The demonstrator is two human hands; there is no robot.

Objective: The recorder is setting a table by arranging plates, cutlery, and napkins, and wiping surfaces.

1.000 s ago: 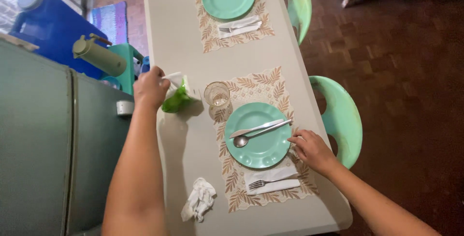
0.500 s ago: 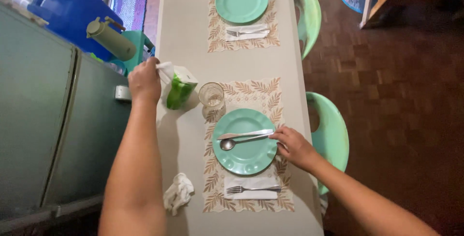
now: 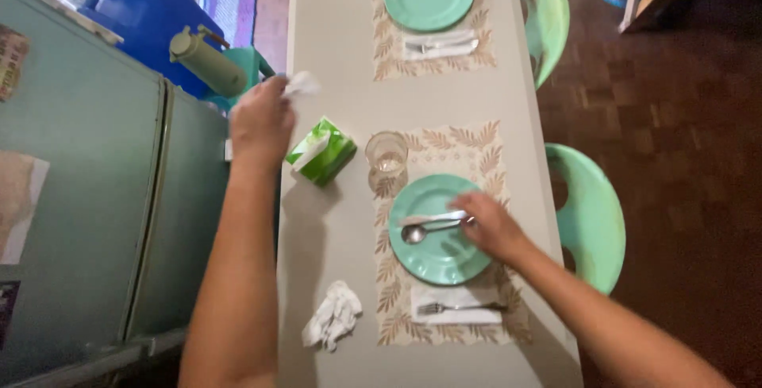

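Pinching a small white tissue (image 3: 301, 84), crumpled and raised above the table (image 3: 333, 54), left hand (image 3: 260, 122) closed on it, just beside the green tissue box (image 3: 321, 151). Resting on the near green plate (image 3: 438, 229), right hand (image 3: 490, 225) with fingers curled onto the handles of knife (image 3: 429, 218) and spoon (image 3: 425, 231); firm grasp or mere touch cannot be told. Counted: two plates, two placemats, two forks on napkins, one glass (image 3: 386, 155), one wadded tissue (image 3: 332, 316), two green chairs.
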